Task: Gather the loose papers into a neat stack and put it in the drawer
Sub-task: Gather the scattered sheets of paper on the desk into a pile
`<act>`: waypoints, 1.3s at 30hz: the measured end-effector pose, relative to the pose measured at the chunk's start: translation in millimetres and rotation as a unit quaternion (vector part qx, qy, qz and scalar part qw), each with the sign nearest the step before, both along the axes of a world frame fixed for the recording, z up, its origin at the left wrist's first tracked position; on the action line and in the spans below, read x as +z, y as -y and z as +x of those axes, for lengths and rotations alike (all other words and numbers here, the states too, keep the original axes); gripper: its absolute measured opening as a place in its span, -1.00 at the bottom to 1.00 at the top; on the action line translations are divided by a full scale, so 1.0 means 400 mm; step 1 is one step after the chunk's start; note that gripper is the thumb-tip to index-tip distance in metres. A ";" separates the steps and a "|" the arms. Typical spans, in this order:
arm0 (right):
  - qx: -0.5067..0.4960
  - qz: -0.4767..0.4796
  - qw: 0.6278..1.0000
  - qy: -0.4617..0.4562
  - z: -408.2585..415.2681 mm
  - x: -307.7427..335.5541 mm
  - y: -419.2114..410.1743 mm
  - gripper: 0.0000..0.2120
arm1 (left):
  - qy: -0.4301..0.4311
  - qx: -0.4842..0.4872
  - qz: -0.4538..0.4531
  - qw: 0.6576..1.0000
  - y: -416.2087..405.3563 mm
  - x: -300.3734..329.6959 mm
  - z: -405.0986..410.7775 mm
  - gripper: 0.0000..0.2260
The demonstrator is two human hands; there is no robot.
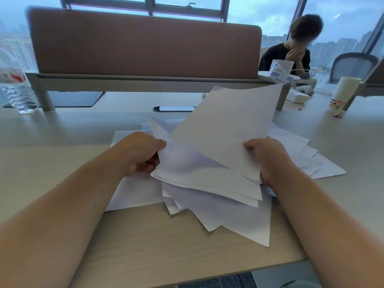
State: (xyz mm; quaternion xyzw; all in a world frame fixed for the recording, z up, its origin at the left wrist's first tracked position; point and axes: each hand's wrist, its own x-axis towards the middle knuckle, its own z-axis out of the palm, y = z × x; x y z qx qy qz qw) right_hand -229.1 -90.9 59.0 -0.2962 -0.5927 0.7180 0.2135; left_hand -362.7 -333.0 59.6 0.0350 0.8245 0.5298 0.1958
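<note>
Many white papers (209, 179) fan out unevenly; left hand (141, 152) and right hand (268, 159) pinch the bundle's opposite edges.

- A pale wood-grain desk (52, 142) carries everything.
- Loose white papers (324, 163) lie spread beneath and beyond both hands.
- A clear water bottle (16, 88) stands far beyond the left hand.
- Stacked paper cups (342, 94) stand beyond the right hand.

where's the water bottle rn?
Head view, far left edge: the water bottle stands on the desk, beside the divider's leg.
</note>
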 end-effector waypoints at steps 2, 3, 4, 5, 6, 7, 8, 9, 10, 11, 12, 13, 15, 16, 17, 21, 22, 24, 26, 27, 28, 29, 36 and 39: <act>-0.006 0.001 1.000 0.004 -0.001 -0.001 0.002 -0.75 | -0.047 0.009 -0.011 0.999 -0.003 -0.005 -0.002 -0.89; -0.008 0.003 1.000 0.006 -0.001 -0.001 0.001 -0.77 | -0.065 0.016 -0.007 0.998 -0.004 -0.006 -0.005 -0.89; -0.010 0.005 1.000 0.006 -0.001 -0.001 0.000 -0.78 | -0.081 0.026 0.001 0.996 -0.002 -0.004 -0.007 -0.89; -0.012 0.008 1.000 0.007 -0.002 -0.001 -0.002 -0.80 | -0.100 0.042 0.009 0.994 0.002 -0.002 -0.010 -0.87; -0.013 0.010 1.000 0.008 -0.001 0.001 -0.002 -0.81 | -0.126 0.062 0.013 0.990 0.009 0.002 -0.013 -0.85; -0.015 0.010 1.000 0.008 -0.002 0.001 -0.003 -0.83 | -0.153 0.081 0.015 0.985 0.018 0.004 -0.019 -0.83; -0.013 0.010 1.000 0.009 -0.003 0.000 -0.004 -0.85 | -0.171 0.098 0.016 0.980 0.026 0.005 -0.026 -0.81; -0.009 0.011 1.000 0.011 -0.006 -0.002 -0.005 -0.85 | -0.171 0.109 0.025 0.979 0.034 0.006 -0.032 -0.80; -0.003 0.015 1.000 0.013 -0.008 -0.005 -0.005 -0.85 | -0.144 0.107 0.050 0.982 0.039 0.006 -0.037 -0.80; 0.002 0.019 1.000 0.014 -0.010 -0.007 -0.004 -0.83 | -0.100 0.098 0.079 0.987 0.041 0.007 -0.038 -0.83; 0.009 0.025 1.000 0.013 -0.010 -0.008 -0.002 -0.82 | -0.055 0.083 0.091 0.991 0.043 0.006 -0.038 -0.85; 0.016 0.029 0.999 0.010 -0.011 -0.009 -0.001 -0.81 | -0.029 0.058 0.073 0.995 0.043 0.005 -0.037 -0.86; 0.026 0.038 0.999 0.007 -0.010 -0.011 0.001 -0.80 | -0.050 0.013 -0.012 0.999 0.042 -0.002 -0.039 -0.82; 0.029 0.047 0.998 0.007 -0.010 -0.012 0.002 -0.79 | -0.082 0.004 -0.052 0.995 0.042 -0.005 -0.039 -0.80; 0.031 0.060 0.998 0.010 -0.010 -0.013 0.003 -0.79 | -0.115 0.004 -0.082 0.990 0.042 -0.008 -0.041 -0.79; 0.044 0.087 0.995 0.017 -0.015 -0.019 0.008 -0.78 | -0.217 0.063 -0.100 0.969 0.056 -0.001 -0.056 -0.76; 0.044 0.088 0.995 0.018 -0.014 -0.019 0.008 -0.77 | -0.235 0.088 -0.090 0.964 0.064 0.002 -0.060 -0.72; 0.045 0.090 0.995 0.017 -0.014 -0.019 0.007 -0.76 | -0.268 0.137 -0.069 0.951 0.081 0.010 -0.069 -0.68; 0.045 0.094 0.994 0.020 -0.013 -0.019 0.004 -0.77 | -0.292 0.182 -0.039 0.938 0.090 0.013 -0.079 -0.66; 0.045 0.098 0.994 0.023 -0.012 -0.019 0.004 -0.77 | -0.294 0.200 -0.009 0.935 0.093 0.014 -0.079 -0.65; 0.046 0.100 0.994 0.023 -0.012 -0.018 0.004 -0.77 | -0.288 0.218 0.029 0.932 0.094 0.014 -0.080 -0.66; 0.047 0.099 0.994 0.022 -0.013 -0.019 0.005 -0.76 | -0.277 0.239 0.072 0.928 0.094 0.012 -0.083 -0.69; 0.044 0.090 0.995 0.011 -0.017 -0.024 0.004 -0.74 | -0.154 0.233 0.238 0.930 0.090 -0.016 -0.116 -0.80; 0.045 0.098 0.994 0.012 -0.018 -0.025 0.004 -0.74 | -0.167 0.152 0.130 0.966 0.080 -0.046 -0.114 -0.75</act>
